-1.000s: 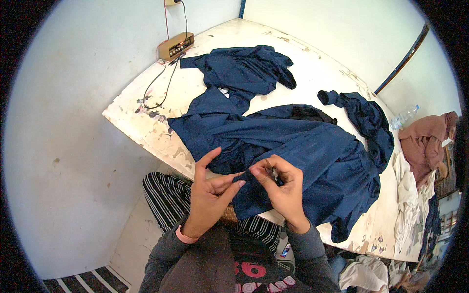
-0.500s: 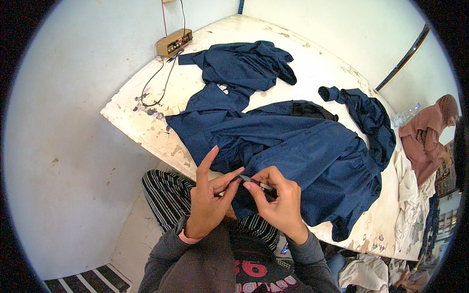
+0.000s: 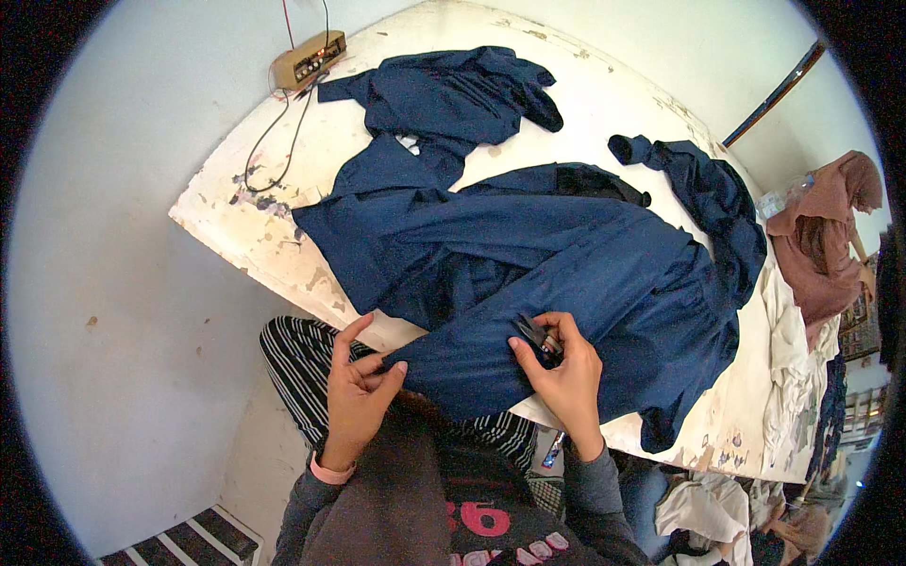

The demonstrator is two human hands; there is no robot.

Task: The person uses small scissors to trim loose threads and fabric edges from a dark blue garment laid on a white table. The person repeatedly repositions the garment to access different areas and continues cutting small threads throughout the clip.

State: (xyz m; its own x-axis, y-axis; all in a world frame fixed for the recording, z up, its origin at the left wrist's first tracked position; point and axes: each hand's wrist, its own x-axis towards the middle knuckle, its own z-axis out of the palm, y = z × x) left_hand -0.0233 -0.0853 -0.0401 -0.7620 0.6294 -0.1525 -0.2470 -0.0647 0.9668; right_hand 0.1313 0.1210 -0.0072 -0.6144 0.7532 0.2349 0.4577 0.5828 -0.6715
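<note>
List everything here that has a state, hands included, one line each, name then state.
Left hand: pinching cloth edge
Right hand: closed around a tool
Small dark tool: gripped; open or shut unclear
Navy garment: spread out, rumpled, partly past the table's front edge
Table: surface worn in patches
Tan box: plugged with cables, light apparently on
White cloth: rumpled
</note>
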